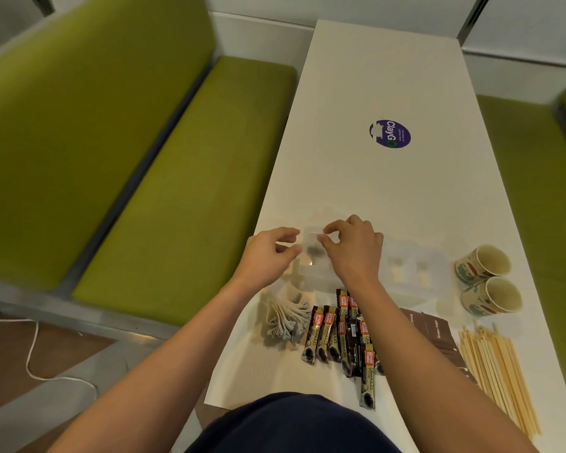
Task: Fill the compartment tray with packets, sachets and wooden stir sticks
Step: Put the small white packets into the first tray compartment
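Evidently left hand [268, 253] and right hand [353, 246] each pinch one end of see-through sachet [311, 240]. Contents blurred. Clear tray [435, 256] under hands, outline faint.

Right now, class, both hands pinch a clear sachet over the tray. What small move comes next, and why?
Probably lower the clear sachet into the left end of the compartment tray and release: the left hand and right hand pinch it directly above there.

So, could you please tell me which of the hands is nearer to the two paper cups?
Right. The right hand is over the tray, with the paper cups to its right; the left hand is further left. Both pinch a clear packet.
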Demonstrator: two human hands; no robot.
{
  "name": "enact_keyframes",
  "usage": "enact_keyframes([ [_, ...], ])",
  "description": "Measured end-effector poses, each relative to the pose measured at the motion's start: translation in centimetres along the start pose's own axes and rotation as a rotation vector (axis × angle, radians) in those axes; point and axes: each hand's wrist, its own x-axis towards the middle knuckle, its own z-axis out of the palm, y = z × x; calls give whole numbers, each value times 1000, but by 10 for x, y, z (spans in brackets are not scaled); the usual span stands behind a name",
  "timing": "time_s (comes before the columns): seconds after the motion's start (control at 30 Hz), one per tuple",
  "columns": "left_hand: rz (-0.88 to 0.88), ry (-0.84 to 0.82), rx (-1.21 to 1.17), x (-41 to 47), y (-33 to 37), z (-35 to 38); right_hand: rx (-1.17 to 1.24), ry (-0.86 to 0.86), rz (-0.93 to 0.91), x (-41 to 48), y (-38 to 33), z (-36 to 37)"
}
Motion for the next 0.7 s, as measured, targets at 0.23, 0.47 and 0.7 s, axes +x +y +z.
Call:
enact_keyframes([
  [0.23,-87,-59,180,-28,-42,-31,254,26,-93,-39,-10,-29],
  [0.47,-89,-186,280,-39,-38,-22,232,-381,-188,-83,-24,-15],
  [0.7,-97,-182,113,-43,-24,-16,176,-414,-140,-78,-17,-22],
])
